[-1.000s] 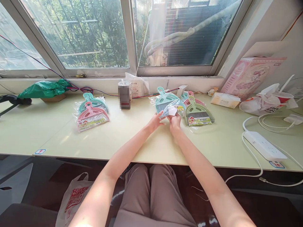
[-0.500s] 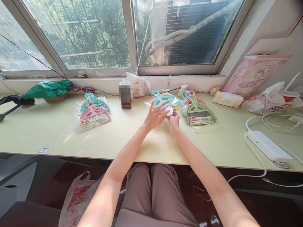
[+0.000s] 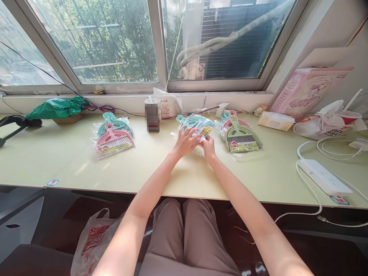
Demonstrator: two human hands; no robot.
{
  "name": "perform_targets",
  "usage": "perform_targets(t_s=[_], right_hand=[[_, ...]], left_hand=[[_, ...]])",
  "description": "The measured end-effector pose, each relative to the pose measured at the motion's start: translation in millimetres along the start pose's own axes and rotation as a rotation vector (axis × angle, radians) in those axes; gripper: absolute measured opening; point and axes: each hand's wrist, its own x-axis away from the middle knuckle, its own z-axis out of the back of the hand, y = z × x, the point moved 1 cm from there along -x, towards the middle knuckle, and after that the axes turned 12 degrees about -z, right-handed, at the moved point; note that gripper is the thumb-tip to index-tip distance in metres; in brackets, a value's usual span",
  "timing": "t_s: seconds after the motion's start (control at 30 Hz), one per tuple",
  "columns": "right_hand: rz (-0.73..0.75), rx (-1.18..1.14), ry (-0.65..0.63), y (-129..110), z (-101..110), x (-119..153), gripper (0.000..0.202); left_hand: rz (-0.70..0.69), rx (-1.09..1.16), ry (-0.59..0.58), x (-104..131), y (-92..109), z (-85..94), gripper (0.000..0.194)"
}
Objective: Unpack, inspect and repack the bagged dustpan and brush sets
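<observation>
A teal dustpan-and-brush set (image 3: 194, 121) in clear plastic lies before me, its yellow label facing up. My left hand (image 3: 186, 142) rests on its near left part with fingers spread. At its near right corner my right hand (image 3: 208, 146) has its fingers closed on the edge of the wrapper, by a small white piece. To the right lies a green set (image 3: 240, 137) over a pink and a teal one. On the left, a pink set (image 3: 112, 141) overlaps a teal set (image 3: 108, 122).
A dark can (image 3: 152, 117) with a straw stands behind, beside a clear bag. On the right are a tissue box (image 3: 276, 120), a pink box (image 3: 310, 90), a bagged cup and a white power strip (image 3: 324, 177). A green bag (image 3: 57, 108) sits at the far left.
The teal set in front of me has shifted slightly left and turned, showing more of its label. My left fingers have come down onto it, and the white piece is lower.
</observation>
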Motion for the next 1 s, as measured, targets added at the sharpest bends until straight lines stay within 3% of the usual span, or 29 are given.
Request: perform_targets(t_s=[0.3, 0.53, 0.63, 1.0], right_hand=[[-0.03, -0.019, 0.036, -9, -2, 5, 0.017], [-0.124, -0.154, 0.141, -13, -2, 8, 0.011], [-0.142, -0.239, 0.185, -15, -1, 6, 0.014], [-0.082, -0.231, 0.179, -5, 0, 1, 0.016]], left_hand=[[0.093, 0.118, 0.121, 0, 1, 2.6, 0.029], [0.032, 0.194, 0.044, -1, 1, 2.2, 0.023], [0.055, 0.206, 0.089, -2, 4, 0.5, 0.018], [0.076, 0.352, 0.108, -3, 11, -13.3, 0.033]])
